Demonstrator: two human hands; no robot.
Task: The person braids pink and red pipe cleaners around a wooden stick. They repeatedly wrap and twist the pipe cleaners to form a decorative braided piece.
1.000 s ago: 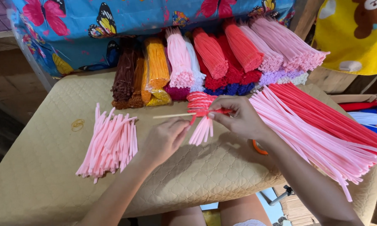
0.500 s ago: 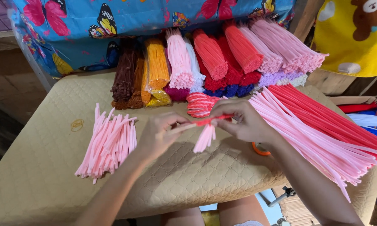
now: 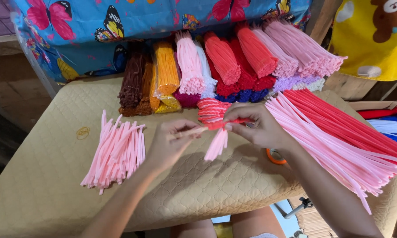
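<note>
My left hand (image 3: pixel 172 143) pinches the near end of a thin wooden stick (image 3: pixel 190 131) above the beige quilted table (image 3: pixel 44 185). My right hand (image 3: pixel 256 125) grips a red pipe cleaner (image 3: pixel 225 123) wrapped around the stick's other end. A short bundle of pink pipe cleaner pieces (image 3: pixel 217 145) hangs from the stick between the hands. Just behind them lies a small pile of finished red and pink coiled pieces (image 3: pixel 209 109).
A heap of short pink pieces (image 3: pixel 117 152) lies at the left, long pink and red pipe cleaners (image 3: pixel 339 141) at the right. Bundles in brown, orange, pink, red and purple (image 3: pixel 225 66) line the back. An orange tape roll (image 3: pixel 275 156) sits by my right wrist.
Both hands have drawn slightly toward me with the stick. The pink bundle now hangs below the stick instead of lying against the coiled pile.
</note>
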